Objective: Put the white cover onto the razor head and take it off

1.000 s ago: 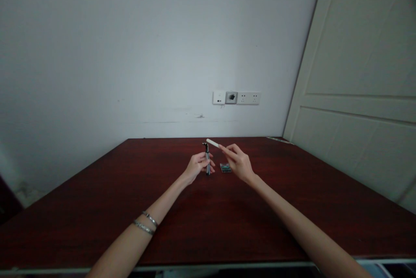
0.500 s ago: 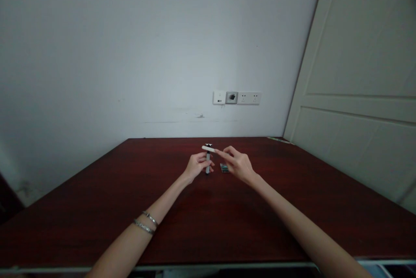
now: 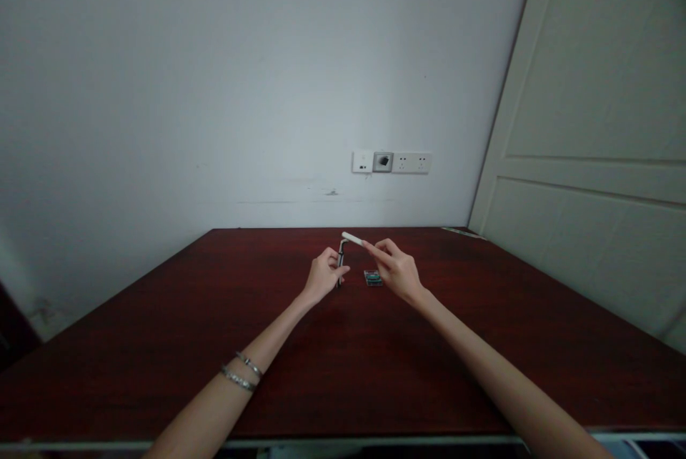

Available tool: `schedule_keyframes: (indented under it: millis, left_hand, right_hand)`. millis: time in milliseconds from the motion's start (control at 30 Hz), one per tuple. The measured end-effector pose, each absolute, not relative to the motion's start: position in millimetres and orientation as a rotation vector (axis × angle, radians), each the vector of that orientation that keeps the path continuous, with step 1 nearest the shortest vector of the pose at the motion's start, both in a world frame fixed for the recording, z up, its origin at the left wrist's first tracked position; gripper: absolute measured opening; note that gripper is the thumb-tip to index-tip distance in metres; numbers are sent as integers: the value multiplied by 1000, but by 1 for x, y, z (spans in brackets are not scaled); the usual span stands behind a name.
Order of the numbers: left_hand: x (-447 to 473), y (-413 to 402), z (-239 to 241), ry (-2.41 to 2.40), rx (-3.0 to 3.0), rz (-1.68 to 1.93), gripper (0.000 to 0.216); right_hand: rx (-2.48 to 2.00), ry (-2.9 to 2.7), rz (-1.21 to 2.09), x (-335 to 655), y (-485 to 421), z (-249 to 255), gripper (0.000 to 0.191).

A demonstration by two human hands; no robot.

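Note:
My left hand (image 3: 323, 275) is closed round a slim dark razor handle (image 3: 340, 256) held upright over the dark red table (image 3: 343, 344). My right hand (image 3: 395, 267) pinches a small white strip-shaped piece (image 3: 352, 237) between thumb and fingers, with its free end right at the top of the handle. A small clear case with greenish contents (image 3: 372, 277) lies on the table just below my right hand, between the two hands.
A white wall stands behind the table with a row of sockets (image 3: 391, 161). A pale door (image 3: 589, 159) fills the right side. Two bracelets (image 3: 241, 369) are on my left wrist.
The white piece dipped down onto the handle's top half a second ago and has lifted slightly again. My left hand has shifted its hold and the handle now shows less below the fingers.

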State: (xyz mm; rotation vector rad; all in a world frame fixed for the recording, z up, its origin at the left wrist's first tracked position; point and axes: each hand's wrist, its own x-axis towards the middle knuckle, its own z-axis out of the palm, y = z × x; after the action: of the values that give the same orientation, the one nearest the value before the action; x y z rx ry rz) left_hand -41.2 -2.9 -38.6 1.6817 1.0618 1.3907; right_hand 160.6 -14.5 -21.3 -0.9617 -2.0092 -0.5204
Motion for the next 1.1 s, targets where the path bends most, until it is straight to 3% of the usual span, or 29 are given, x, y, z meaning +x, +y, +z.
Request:
schedule_keyframes:
  millis: [1100]
  left_hand:
    - [-40,-8,-36,1064,1745,1306,16]
  right_hand:
    - [-952,-1992,-417,158,-21,-40,52]
